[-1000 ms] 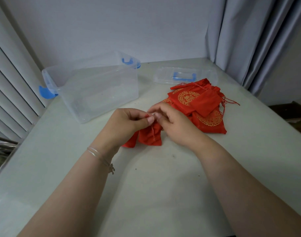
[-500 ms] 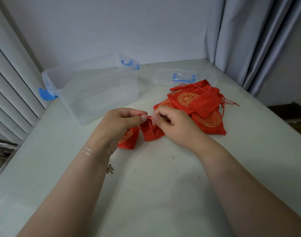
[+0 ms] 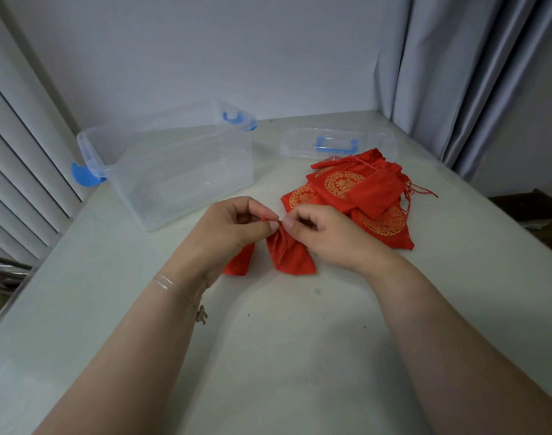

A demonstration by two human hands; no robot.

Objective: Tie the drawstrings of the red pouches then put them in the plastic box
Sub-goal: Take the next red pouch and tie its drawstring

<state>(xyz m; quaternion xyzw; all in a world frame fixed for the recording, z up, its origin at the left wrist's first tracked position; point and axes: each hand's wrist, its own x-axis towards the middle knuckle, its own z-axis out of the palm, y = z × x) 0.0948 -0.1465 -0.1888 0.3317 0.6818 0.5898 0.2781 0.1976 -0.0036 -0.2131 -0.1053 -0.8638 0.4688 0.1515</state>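
The red pouch (image 3: 289, 254) is lying on the table (image 3: 268, 356) just in front of the person, its mouth gathered up into pleats w/ the body fanning out toward the camera. A bit of red drawstring (image 3: 266, 219) is showing at the neck, btwn the two hands. Left hand (image 3: 229, 229) is pinching that string w/ thumb and forefinger; right hand (image 3: 326, 233) is pinching the gathered neck, fingers curled. Can't tell whether a knot is formed yet, as the fingers are covering it.

Judging by that, the tying step is in hand. To do it well: right hand should be keeping the neck bunched tight while the left is pulling the cord away from it, straight out, not upward, so the pleats aren't slipping open. Pull both cord ends evenly if poss.; the cord is thin and probably slippery, so grip near the knot.

A second red pouch (image 3: 238, 262) is peeking out under the left wrist, partly hidden. The pile of remaining pouches (image 3: 362, 196) is sitting just beyond the right hand, loose cords trailing off its right side, so prob. untied. The plastic box (image 3: 174, 164) is standing open to the left, no pouches showing inside, w/ its lid (image 3: 337, 142) lying flat behind the pile. Task is looking early on.
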